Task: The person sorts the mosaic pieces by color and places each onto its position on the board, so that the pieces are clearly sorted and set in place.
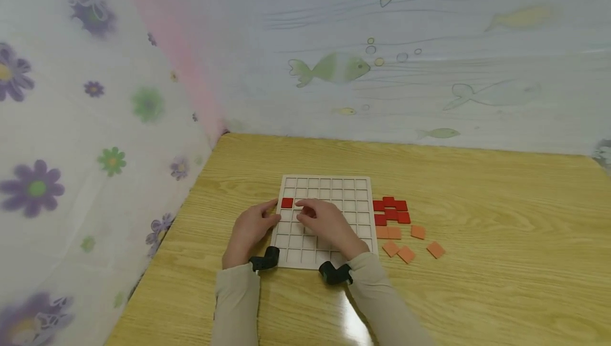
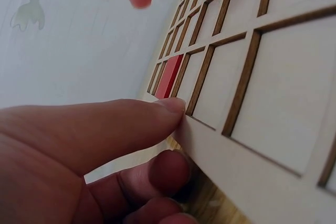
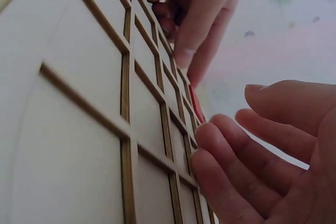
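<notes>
A pale wooden grid board lies on the table, with one red square tile seated in a cell of its left column. At the left edge my left hand grips the board, thumb on the rim and the other fingers curled at its side. My right hand hovers over the middle cells, thumb and fingers apart. Nothing shows between those fingers in the right wrist view. The seated red tile appears beyond the left thumb in the left wrist view.
Several red tiles lie close against the board's right side. Below them are several orange tiles, some scattered farther right on the wooden table. Patterned walls stand behind and to the left.
</notes>
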`<action>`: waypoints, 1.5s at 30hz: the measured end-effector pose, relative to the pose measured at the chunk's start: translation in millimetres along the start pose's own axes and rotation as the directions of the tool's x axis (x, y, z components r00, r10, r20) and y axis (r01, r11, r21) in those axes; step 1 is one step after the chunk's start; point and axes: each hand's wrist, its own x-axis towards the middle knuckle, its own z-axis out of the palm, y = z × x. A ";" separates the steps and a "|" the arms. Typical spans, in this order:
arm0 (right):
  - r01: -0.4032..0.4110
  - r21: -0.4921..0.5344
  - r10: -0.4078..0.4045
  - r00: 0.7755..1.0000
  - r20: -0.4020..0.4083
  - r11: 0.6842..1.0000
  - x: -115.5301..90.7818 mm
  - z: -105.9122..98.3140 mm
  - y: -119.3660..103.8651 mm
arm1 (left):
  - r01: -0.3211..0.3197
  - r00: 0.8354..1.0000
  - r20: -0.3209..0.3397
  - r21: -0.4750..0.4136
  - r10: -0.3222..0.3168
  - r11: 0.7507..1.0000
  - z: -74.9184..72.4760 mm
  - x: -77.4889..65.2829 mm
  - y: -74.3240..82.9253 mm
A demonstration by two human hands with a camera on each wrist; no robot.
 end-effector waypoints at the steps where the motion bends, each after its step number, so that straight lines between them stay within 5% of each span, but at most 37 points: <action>1: 0.007 0.001 -0.007 1.000 0.001 1.000 -1.3 -1.9 0.9 | 0.002 1.000 0.000 -0.005 -0.002 1.000 -0.2 0.0 0.1; 28: -0.093 -0.062 0.086 0.991 -0.101 0.994 -37.4 -60.6 46.7 | 0.045 0.999 0.009 -0.021 -0.045 0.999 2.2 1.9 -5.8; 45: -0.159 -0.085 0.142 0.973 -0.180 0.984 -57.6 -100.2 78.6 | 0.003 1.000 0.013 -0.025 -0.003 1.000 -1.0 -1.4 2.8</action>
